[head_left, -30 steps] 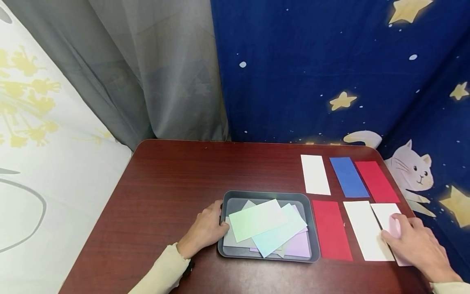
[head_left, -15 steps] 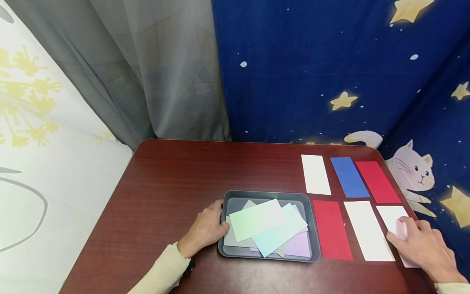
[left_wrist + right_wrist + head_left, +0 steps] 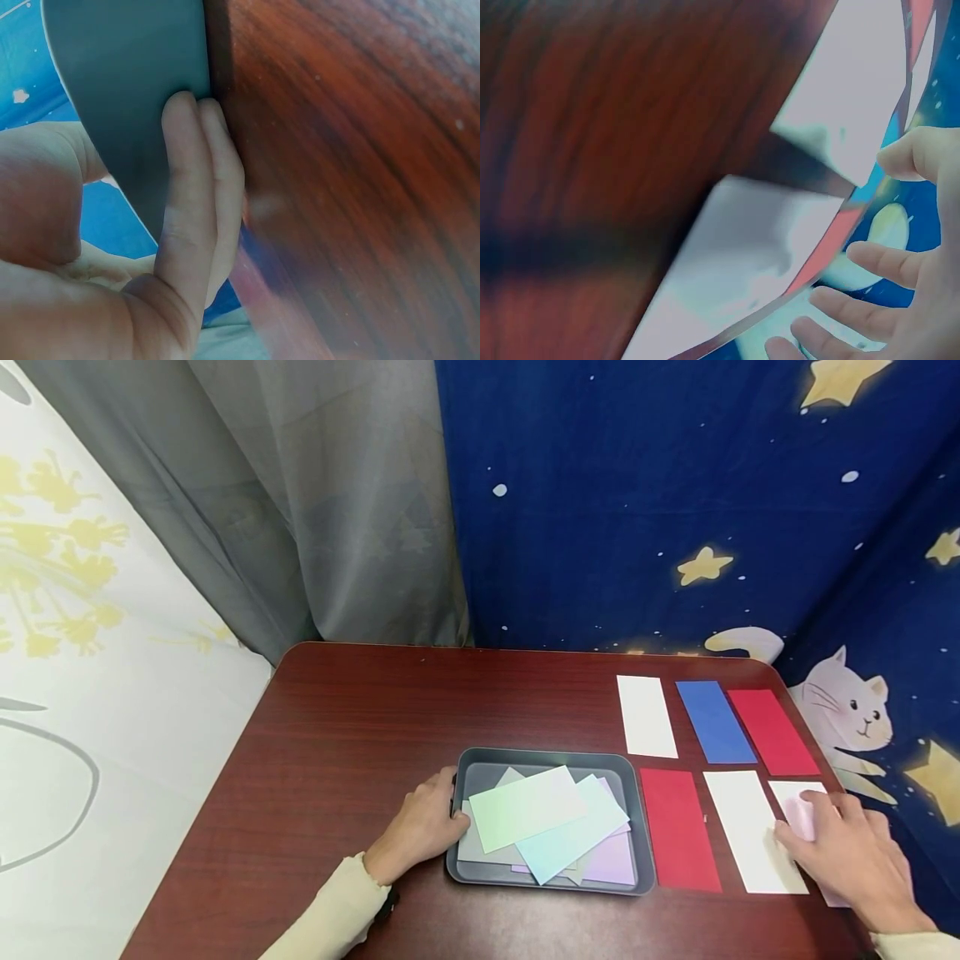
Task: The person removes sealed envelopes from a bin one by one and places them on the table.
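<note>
My left hand (image 3: 420, 827) holds the left side of a dark grey tray (image 3: 480, 774). In the left wrist view, fingers lie along the tray's outer wall (image 3: 127, 75) while the thumb is on its other side. Pale green (image 3: 517, 814), light blue (image 3: 573, 843) and lilac (image 3: 611, 864) cards overlap inside the tray. At the table's right edge, my right hand (image 3: 855, 852) is over a white card (image 3: 795, 791), partly hiding it. The right wrist view shows its fingers spread apart, off that card (image 3: 750, 247).
Another white card (image 3: 753, 835) and a red card (image 3: 678, 831) lie between tray and right hand. Behind them lie white (image 3: 647, 717), blue (image 3: 715, 722) and red (image 3: 774, 731) cards. Curtains (image 3: 600, 527) hang behind the dark wooden table (image 3: 360, 727).
My right hand slid the front-right white card rightward, away from the neighbouring white card, then moved slightly back left off it. The left hand and tray stay in place.
</note>
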`<move>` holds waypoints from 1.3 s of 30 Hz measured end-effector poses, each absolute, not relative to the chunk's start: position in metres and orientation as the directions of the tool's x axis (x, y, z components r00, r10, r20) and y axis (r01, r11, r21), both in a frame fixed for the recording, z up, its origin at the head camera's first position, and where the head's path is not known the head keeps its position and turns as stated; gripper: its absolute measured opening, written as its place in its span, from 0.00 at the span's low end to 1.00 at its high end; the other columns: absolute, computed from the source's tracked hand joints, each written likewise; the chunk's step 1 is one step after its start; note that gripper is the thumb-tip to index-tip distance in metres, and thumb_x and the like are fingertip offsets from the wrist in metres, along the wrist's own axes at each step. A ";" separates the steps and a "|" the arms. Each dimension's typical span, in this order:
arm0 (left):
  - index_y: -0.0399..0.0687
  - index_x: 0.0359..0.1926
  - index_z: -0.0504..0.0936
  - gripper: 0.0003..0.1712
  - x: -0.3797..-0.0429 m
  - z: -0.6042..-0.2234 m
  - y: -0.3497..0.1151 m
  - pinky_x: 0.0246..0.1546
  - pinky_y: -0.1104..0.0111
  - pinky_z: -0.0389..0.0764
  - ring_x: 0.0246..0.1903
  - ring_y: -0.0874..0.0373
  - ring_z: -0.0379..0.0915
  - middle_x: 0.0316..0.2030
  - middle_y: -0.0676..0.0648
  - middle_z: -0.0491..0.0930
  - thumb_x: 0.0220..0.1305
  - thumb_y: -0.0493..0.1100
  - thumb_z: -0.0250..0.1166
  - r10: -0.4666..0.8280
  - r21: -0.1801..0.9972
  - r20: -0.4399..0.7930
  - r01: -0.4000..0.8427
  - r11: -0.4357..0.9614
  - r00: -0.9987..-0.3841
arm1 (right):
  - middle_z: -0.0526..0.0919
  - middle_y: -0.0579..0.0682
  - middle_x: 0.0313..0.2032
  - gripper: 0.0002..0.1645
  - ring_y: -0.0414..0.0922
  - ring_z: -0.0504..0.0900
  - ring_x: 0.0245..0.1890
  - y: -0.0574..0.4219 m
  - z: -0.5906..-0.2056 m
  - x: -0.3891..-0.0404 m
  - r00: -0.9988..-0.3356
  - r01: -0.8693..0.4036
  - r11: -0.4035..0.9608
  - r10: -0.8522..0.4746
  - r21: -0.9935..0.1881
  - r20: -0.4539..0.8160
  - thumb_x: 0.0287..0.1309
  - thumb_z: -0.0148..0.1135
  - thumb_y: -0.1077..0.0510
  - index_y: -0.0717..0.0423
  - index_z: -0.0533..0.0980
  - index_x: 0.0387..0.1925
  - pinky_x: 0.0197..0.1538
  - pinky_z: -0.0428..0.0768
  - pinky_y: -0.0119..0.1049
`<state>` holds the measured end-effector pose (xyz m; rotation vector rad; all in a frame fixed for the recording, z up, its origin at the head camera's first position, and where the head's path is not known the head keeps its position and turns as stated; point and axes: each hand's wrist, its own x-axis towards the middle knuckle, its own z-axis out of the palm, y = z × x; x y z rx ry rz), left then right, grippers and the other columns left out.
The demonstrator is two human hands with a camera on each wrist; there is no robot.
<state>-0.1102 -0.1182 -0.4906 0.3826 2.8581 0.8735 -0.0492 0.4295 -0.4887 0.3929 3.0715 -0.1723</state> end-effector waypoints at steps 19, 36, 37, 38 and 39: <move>0.40 0.62 0.70 0.33 -0.110 -0.491 -0.118 0.38 0.58 0.77 0.39 0.54 0.77 0.46 0.48 0.77 0.52 0.42 0.61 0.264 0.563 -0.066 0.183 0.806 -0.962 | 0.72 0.66 0.51 0.38 0.67 0.68 0.49 0.326 -0.481 -0.076 -0.964 -0.153 0.982 -0.124 -0.111 0.236 0.48 0.69 0.40 0.61 0.73 0.54 0.48 0.70 0.64; 0.40 0.62 0.69 0.34 -0.110 -0.492 -0.119 0.39 0.57 0.77 0.40 0.53 0.77 0.46 0.47 0.78 0.52 0.42 0.61 0.269 0.563 -0.059 0.190 0.805 -0.961 | 0.75 0.55 0.50 0.31 0.57 0.72 0.48 0.259 -0.483 -0.083 -0.920 -0.297 0.940 -0.235 -0.165 0.315 0.50 0.66 0.42 0.52 0.75 0.54 0.40 0.78 0.57; 0.40 0.62 0.70 0.33 -0.110 -0.492 -0.119 0.39 0.57 0.77 0.39 0.53 0.77 0.46 0.48 0.78 0.52 0.42 0.61 0.269 0.563 -0.059 0.190 0.804 -0.961 | 0.76 0.54 0.49 0.31 0.56 0.72 0.47 0.256 -0.484 -0.083 -0.918 -0.302 0.939 -0.239 -0.166 0.316 0.50 0.66 0.42 0.52 0.75 0.54 0.39 0.78 0.56; 0.40 0.62 0.70 0.33 -0.110 -0.492 -0.118 0.39 0.57 0.77 0.39 0.53 0.77 0.46 0.48 0.78 0.52 0.42 0.61 0.269 0.563 -0.059 0.190 0.804 -0.961 | 0.75 0.54 0.49 0.31 0.55 0.73 0.46 0.254 -0.484 -0.083 -0.916 -0.307 0.937 -0.244 -0.169 0.318 0.50 0.65 0.43 0.52 0.75 0.54 0.37 0.78 0.54; 0.41 0.62 0.70 0.33 -0.110 -0.492 -0.118 0.39 0.58 0.77 0.39 0.54 0.77 0.45 0.48 0.78 0.52 0.42 0.61 0.268 0.563 -0.059 0.190 0.804 -0.962 | 0.75 0.53 0.49 0.31 0.54 0.73 0.45 0.251 -0.485 -0.083 -0.916 -0.311 0.935 -0.247 -0.172 0.316 0.50 0.65 0.43 0.53 0.75 0.54 0.35 0.78 0.51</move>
